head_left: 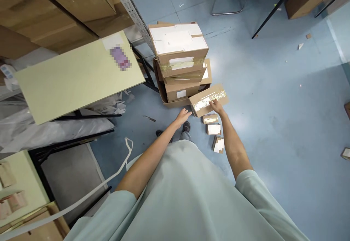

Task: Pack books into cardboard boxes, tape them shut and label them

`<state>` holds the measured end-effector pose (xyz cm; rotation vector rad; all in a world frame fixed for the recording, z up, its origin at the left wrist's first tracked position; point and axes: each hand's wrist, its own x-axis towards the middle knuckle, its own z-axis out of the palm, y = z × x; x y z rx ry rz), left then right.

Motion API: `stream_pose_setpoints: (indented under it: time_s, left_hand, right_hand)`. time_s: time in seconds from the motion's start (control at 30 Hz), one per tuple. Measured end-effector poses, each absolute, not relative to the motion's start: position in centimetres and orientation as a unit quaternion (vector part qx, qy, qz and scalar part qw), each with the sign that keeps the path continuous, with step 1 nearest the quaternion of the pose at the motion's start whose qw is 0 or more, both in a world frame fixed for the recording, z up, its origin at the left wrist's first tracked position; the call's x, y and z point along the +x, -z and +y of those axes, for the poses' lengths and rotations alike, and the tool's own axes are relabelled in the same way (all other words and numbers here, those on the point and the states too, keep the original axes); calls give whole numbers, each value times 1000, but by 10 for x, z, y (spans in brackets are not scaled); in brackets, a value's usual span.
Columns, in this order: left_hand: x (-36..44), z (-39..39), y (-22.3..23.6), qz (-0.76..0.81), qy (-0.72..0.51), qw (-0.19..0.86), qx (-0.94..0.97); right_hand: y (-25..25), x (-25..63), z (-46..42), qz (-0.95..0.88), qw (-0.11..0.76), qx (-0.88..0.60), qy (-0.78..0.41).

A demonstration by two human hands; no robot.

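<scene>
Matt cardboard box (203, 100) with glossy tape (219, 94), smooth, faintly shiny floor (273, 124).

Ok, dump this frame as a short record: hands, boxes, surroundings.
left hand: open, holding nothing, near the left end of the taped box
right hand: touching the taped box; grip unclear
taped box: cardboard, tape and white label on the upper face, at the near right side of the stack
stack: several cardboard boxes, large one on top
small boxes: three, in a rough row on the blue floor
table: pale top, left of the stack, blurred purple item on it
</scene>
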<state>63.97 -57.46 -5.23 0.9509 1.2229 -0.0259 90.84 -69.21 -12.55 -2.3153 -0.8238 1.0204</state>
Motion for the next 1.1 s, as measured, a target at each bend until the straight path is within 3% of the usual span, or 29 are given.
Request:
stream_pose_setpoints:
  time_s: [0.17, 0.4, 0.7, 1.1]
  left_hand:
    - [603, -572, 45, 562, 16, 701, 438]
    - [570, -571, 35, 542, 2, 707, 454]
    - [519, -546, 12, 501, -106, 724, 462]
    - [293, -482, -31, 540, -314, 696, 354]
  right_hand:
    - [124, 888, -701, -281, 230, -844, -395]
    - [94, 856, -698, -295, 313, -823, -370]
    - [45, 750, -641, -352, 331, -780, -398]
    - [-14, 523, -522, -511, 312, -677, -428]
